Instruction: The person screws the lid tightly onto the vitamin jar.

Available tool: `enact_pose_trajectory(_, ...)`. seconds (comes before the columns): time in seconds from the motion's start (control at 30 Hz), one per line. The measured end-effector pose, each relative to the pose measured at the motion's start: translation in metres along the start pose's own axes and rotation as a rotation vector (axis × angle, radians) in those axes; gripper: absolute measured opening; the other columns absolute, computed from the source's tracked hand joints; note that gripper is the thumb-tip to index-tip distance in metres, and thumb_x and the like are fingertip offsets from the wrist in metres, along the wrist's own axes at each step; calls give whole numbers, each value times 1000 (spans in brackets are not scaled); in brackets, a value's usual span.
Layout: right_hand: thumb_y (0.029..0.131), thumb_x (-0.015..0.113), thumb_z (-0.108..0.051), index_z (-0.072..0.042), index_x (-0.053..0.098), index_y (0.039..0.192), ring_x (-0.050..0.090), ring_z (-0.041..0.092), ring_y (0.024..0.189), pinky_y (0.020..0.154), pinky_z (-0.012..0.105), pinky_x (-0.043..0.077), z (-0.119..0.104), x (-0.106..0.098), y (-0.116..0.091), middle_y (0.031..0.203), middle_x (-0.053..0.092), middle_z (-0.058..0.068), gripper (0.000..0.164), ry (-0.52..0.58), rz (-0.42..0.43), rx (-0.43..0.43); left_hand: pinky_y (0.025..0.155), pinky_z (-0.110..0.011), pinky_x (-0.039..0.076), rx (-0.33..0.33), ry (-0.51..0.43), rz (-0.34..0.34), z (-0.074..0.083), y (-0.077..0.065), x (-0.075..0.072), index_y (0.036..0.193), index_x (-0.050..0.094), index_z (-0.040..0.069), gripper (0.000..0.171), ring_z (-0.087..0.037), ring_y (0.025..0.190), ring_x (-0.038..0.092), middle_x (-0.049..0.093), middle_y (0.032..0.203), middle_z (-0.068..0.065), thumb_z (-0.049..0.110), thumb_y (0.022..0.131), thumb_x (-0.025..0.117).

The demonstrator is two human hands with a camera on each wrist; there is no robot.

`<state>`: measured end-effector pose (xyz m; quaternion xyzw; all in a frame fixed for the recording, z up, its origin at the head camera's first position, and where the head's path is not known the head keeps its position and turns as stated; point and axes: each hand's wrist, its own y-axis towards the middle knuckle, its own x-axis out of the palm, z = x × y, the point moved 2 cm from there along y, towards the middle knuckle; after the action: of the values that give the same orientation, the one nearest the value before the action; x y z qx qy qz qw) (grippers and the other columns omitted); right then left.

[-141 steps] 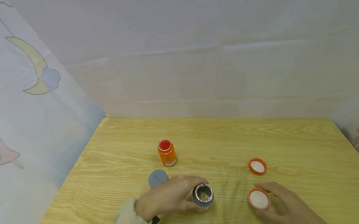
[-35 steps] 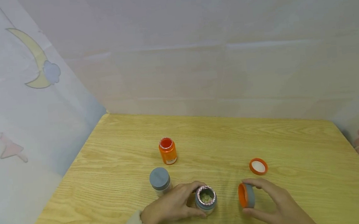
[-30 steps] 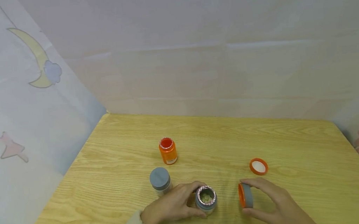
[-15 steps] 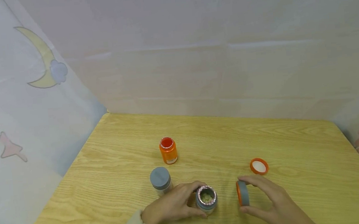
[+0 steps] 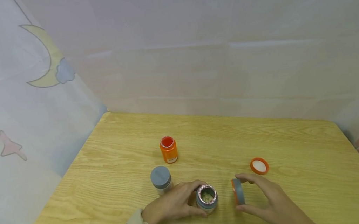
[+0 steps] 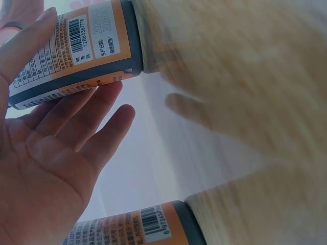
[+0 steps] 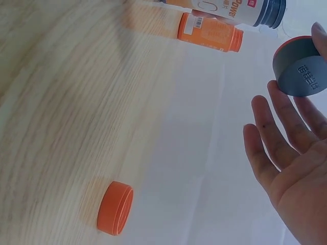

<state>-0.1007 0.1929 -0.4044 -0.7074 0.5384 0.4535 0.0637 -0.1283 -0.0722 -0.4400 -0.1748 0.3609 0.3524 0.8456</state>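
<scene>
Grey outside and orange at its rim, the two-tone cap (image 5: pixel 238 191) is pinched edge-on between thumb and fingers of the right hand (image 5: pixel 272 199); the left hand (image 5: pixel 175 204), thumb and fingers around it, grips an upright open jar (image 5: pixel 208 208) holding pale pieces (image 5: pixel 207 196). Earlier, the cap's white lining faced up; now it is turned sideways, nearer the jar, with a narrow gap between them. Farther off stand a grey-lidded jar (image 5: pixel 161 178) and an open orange bottle (image 5: pixel 169 153); an orange cap (image 5: pixel 259 166) lies beyond the right hand. The wooden table (image 5: pixel 296 145) runs on behind to its back edge.
</scene>
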Motion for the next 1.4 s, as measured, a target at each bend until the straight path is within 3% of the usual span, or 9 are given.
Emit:
enact_pose_trajectory(0.17, 69, 90, -32, -28, 58, 131, 59, -1, 113, 91, 14, 49, -2, 1, 4, 124, 64, -14, 70, -15, -25, 12, 105, -24, 47, 9, -2, 1, 0, 0, 0, 135, 53, 16, 64, -3, 121, 58, 65, 130, 9, 37, 81, 81)
enact_pose_trajectory(0.4, 69, 89, -34, -32, 57, 133, 59, 0, 114, 91, 21, 53, -8, 3, 8, 125, 64, -16, 71, -39, -48, 33, 106, -24, 47, 1, -4, -4, 0, 0, 0, 135, 52, 17, 65, -2, 120, 58, 64, 130, 10, 37, 81, 81)
enact_pose_trajectory(0.67, 67, 91, -26, -27, 58, 134, 61, 1, 110, 95, 7, 43, -10, 6, 13, 122, 64, -15, 75, 16, -21, -44, 106, -24, 47, 7, 5, -4, -2, 0, 1, 135, 52, 17, 64, -3, 121, 58, 64, 130, 9, 38, 81, 81)
enact_pose_trajectory(0.8, 67, 91, -26, -25, 58, 134, 61, 1, 110, 96, 5, 41, -11, 8, 14, 121, 64, -14, 75, 33, -15, -62, 106, -24, 47, 1, 2, -9, -2, 1, 1, 135, 51, 18, 64, -3, 121, 58, 63, 130, 9, 37, 81, 81)
enact_pose_trajectory(0.93, 69, 90, -30, -27, 57, 134, 60, 1, 112, 96, 8, 43, -12, 10, 16, 123, 63, -15, 73, 17, -21, -56, 107, -25, 47, -4, -15, -19, -2, 1, 1, 136, 51, 18, 65, -5, 123, 57, 63, 132, 9, 38, 82, 80)
enact_pose_trajectory(1.13, 70, 89, -27, -24, 58, 133, 60, 2, 109, 94, 15, 49, -18, 12, 20, 120, 63, -12, 71, 35, -33, -115, 107, -25, 47, 3, -29, -29, -4, 1, 1, 137, 49, 18, 65, -6, 124, 57, 62, 134, 8, 39, 83, 79)
enact_pose_trajectory(1.4, 76, 84, -34, -31, 56, 135, 57, 1, 110, 88, 28, 57, -23, 22, 25, 125, 58, -17, 66, 26, -121, -57, 106, -25, 47, 7, -29, -25, -4, 1, 1, 137, 49, 20, 64, -4, 123, 57, 61, 135, 7, 38, 83, 79)
